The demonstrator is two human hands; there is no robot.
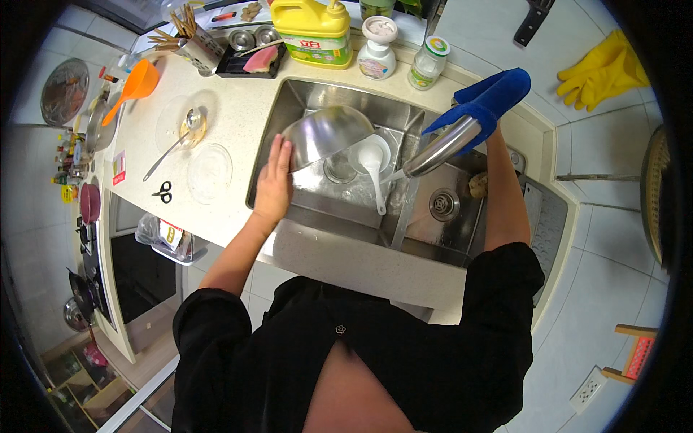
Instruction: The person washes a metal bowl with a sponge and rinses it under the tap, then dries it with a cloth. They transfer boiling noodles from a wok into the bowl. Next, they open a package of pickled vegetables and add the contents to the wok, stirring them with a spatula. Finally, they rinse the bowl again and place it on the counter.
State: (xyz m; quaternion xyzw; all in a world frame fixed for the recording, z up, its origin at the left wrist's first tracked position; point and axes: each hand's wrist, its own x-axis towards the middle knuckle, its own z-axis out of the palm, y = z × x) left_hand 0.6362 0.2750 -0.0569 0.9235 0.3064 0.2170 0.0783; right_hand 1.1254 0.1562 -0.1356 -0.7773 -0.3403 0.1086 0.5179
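Note:
My left hand is closed on the near left rim of a shiny metal bowl, tilted over the left basin of the steel sink. Beside the bowl a white spoon rests in a small white bowl in that basin. A steel faucet points toward this basin, with a blue cloth draped over it. My right hand reaches up behind the faucet and cloth; its fingers are hidden, so what it touches does not show.
Along the back stand a yellow jug, a white pump bottle and a glass jar. Left of the sink lie scissors, a clear lid and a metal spoon. Yellow gloves hang at right.

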